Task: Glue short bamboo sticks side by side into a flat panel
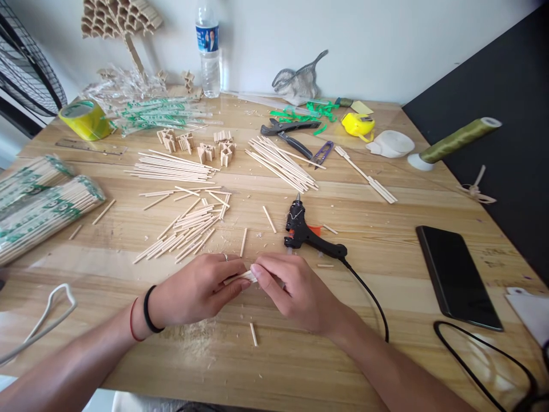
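Between both hands is a small bundle of short wooden sticks [241, 278], partly hidden by fingers. My left hand [206, 284] is closed on its left part, thumb below and fingers above. At the other end, the fingertips of my right hand [295, 289] pinch the bundle. Just beyond my hands lies a black hot glue gun [306, 232], its nozzle pointing away. A heap of short cut sticks [189, 229] spreads to the left. One loose short stick [254, 334] rests on the table nearer to me.
Longer sticks lie in two piles, left [171, 169] and right [283, 163]. Behind are small glued stick pieces [206, 151], pliers [291, 129], purple snips [323, 154] and a yellow tape measure [358, 124]. A phone [457, 274] lies right; wrapped stick packs [47, 212] lie left. A bottle [209, 51] stands behind.
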`<state>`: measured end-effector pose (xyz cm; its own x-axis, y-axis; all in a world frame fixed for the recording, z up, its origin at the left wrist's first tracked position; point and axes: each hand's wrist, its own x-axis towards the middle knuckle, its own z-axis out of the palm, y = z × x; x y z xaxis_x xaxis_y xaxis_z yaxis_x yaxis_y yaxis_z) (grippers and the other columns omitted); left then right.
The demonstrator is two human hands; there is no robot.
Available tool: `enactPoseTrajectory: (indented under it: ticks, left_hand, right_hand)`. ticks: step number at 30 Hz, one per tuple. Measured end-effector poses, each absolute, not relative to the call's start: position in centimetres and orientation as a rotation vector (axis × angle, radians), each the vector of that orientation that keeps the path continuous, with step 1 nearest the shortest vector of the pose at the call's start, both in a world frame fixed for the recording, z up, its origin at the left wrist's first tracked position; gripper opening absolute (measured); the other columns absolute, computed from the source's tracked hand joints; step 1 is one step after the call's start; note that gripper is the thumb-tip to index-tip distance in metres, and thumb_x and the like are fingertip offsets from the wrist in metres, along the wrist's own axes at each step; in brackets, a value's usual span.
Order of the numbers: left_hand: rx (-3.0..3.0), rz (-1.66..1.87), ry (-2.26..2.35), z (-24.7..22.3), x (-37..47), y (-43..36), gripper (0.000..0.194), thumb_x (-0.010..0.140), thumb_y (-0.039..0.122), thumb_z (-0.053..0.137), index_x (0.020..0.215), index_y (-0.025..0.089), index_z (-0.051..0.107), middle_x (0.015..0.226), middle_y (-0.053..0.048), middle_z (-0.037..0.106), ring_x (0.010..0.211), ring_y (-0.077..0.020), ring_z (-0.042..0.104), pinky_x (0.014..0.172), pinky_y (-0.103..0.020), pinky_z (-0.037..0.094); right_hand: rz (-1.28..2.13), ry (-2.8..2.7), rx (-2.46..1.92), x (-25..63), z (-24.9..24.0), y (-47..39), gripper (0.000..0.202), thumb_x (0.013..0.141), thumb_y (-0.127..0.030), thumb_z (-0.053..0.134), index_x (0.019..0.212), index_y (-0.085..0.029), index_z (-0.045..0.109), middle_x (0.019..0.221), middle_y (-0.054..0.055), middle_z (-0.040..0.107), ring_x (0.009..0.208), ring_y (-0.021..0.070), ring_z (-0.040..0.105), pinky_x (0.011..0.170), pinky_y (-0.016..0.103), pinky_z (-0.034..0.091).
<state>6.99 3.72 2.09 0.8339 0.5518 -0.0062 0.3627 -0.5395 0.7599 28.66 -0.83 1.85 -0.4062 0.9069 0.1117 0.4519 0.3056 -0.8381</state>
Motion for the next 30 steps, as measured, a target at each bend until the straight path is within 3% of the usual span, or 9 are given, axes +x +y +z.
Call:
enactPoseTrajectory:
  ticks: [30]
  left_hand:
    - [2.177,0.25,0.676,2.2,6.96,3.76,0.023,0.109,0.026,0.049,0.092,0.017,0.061,0.077,0.001,0.053,0.068,-0.0151,0.047,0.064,-0.029,0.032]
  right_hand:
    - [0.983,-2.003,-1.206,28.7,1.77,-0.89,0.037,0.107,-0.022,0.044,0.071,-0.023,0.035,0.063,-0.006,0.04,0.057,0.012,0.04,0.059,0.028,0.029]
